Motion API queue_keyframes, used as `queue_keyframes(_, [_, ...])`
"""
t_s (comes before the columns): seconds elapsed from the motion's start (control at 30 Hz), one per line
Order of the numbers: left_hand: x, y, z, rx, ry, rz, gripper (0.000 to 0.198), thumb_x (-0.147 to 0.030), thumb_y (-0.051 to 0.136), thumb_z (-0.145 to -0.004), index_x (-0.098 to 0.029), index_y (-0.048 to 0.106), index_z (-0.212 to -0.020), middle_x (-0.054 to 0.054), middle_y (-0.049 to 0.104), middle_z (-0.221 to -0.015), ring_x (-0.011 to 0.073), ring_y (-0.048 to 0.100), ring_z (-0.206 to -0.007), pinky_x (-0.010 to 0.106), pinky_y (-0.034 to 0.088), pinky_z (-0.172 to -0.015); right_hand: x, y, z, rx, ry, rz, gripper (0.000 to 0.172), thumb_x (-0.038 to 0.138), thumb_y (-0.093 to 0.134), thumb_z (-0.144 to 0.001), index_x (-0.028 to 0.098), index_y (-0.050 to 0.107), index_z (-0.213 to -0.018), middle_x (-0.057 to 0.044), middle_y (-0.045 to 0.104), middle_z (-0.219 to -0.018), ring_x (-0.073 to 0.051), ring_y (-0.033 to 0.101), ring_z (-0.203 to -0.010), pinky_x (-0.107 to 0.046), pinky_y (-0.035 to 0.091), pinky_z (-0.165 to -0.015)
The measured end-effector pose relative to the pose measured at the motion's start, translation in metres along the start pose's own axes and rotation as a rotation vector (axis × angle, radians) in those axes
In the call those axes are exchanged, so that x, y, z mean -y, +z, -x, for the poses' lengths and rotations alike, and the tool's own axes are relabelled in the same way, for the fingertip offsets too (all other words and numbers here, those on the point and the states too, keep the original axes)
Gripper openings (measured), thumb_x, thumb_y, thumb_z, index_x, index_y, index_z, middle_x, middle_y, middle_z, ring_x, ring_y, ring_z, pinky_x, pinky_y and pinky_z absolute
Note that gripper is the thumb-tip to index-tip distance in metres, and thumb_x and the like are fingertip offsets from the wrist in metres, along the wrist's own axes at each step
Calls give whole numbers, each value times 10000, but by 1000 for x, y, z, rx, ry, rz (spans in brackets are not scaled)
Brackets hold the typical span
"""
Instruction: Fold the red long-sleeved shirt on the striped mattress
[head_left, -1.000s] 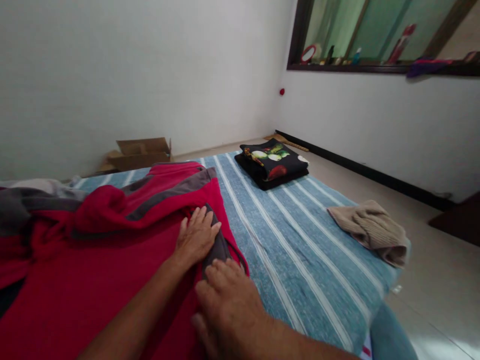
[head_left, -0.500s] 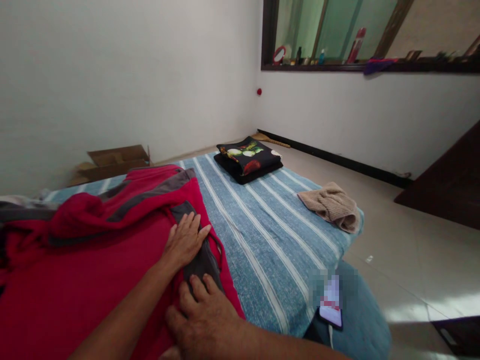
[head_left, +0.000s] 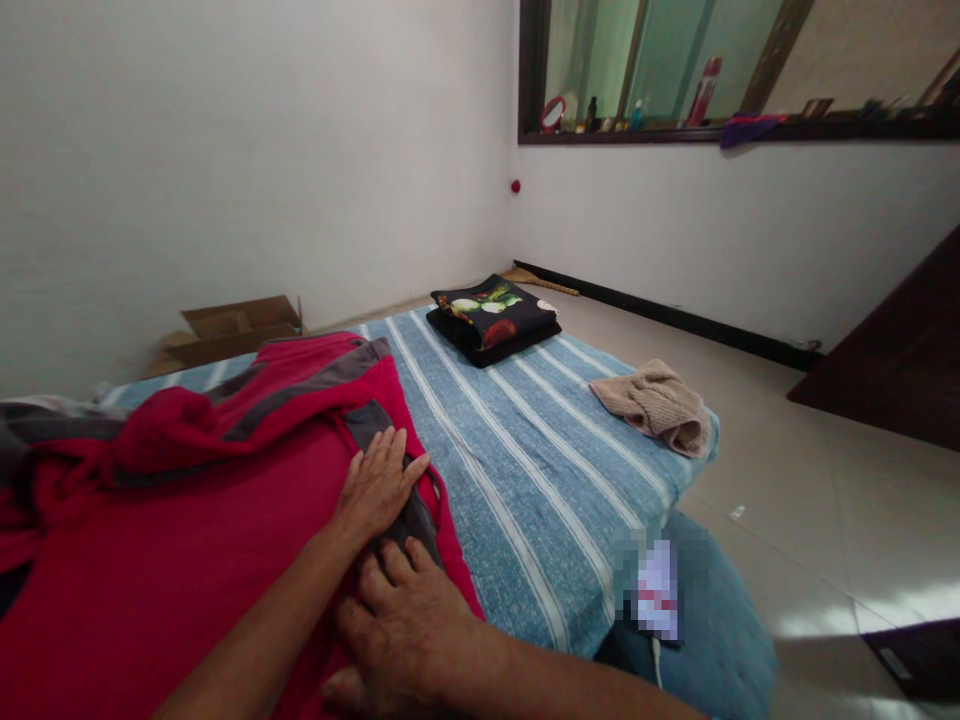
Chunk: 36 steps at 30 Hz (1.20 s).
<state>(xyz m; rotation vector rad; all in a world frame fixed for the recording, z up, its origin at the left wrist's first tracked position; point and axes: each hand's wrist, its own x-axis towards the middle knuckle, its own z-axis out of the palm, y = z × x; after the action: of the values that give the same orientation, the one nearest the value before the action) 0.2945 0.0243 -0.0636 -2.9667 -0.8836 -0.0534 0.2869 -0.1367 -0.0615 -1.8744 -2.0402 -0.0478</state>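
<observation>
A red garment with grey trim lies bunched over the left half of a blue-and-white striped mattress. My left hand rests flat on it with the fingers apart, beside a grey band of the trim. Just below, my right hand presses on the red cloth, with its fingertips on the lower end of that band. The two hands nearly touch. Neither clearly grips the cloth. The garment's right edge runs along the bare striped cover.
A black folded stack with a fruit print and a beige crumpled cloth lie on the mattress. A cardboard box stands behind it. A pixelated phone rests on a blue padded shape at lower right. A dark panel stands right.
The view has swung left, so the room slides right to left less far along the frame. My right hand has moved left towards my left hand, and a pixelated phone has come into view at lower right.
</observation>
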Motion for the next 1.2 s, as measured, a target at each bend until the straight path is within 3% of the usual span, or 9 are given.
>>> queue_keyframes(0.17, [-13, 2, 12, 5, 44, 41, 607, -439, 231, -910, -69, 279, -1388, 153, 254, -1484, 253, 166, -1379, 435, 206, -1075, -1, -1, 3, -72, -19, -5, 675, 565, 321, -885, 115, 311, -1388, -166, 297, -1432, -320, 243, -1315, -508, 237, -1066])
queue_keyframes(0.3, [-15, 5, 13, 50, 58, 48, 610, -444, 232, -907, -68, 301, -1382, 163, 256, -1481, 266, 175, -1375, 442, 231, -1060, -1, -2, 2, -37, -10, -24, 667, 574, 303, -889, 122, 341, -1377, -157, 344, -1405, -310, 276, -1296, -491, 229, -1071])
queue_keyframes(0.47, [-13, 11, 8, 25, 74, 29, 580, -465, 257, -896, -138, 352, -1366, 139, 301, -1467, 267, 197, -1370, 454, 250, -1039, 0, -3, 4, -35, 3, -25, 636, 548, 281, -906, 117, 361, -1367, -167, 342, -1402, -331, 258, -1306, -508, 216, -1068])
queue_keyframes(0.67, [-8, 22, 6, -11, 72, 1, 597, -445, 276, -889, -113, 323, -1383, 149, 268, -1479, 266, 190, -1373, 448, 252, -1039, 1, -7, 7, -44, 3, -20, 648, 556, 270, -908, 109, 353, -1370, -171, 343, -1400, -333, 261, -1307, -502, 224, -1066])
queue_keyframes(0.83, [-5, 25, 7, -14, 136, -30, 507, -390, 308, -890, -179, 410, -1341, 118, 288, -1477, 271, 196, -1371, 461, 258, -1031, 2, -13, 8, -30, 16, 2, 663, 547, 262, -913, 86, 321, -1386, -199, 301, -1417, -350, 212, -1330, -515, 194, -1075])
queue_keyframes(1.2, [-13, 20, 8, -12, 65, -22, 610, -453, 311, -896, -80, 344, -1377, 148, 252, -1485, 273, 203, -1369, 432, 241, -1057, 5, -3, 9, -86, 24, -22, 654, 519, 298, -915, 71, 284, -1392, -213, 262, -1436, -358, 168, -1345, -532, 220, -1067])
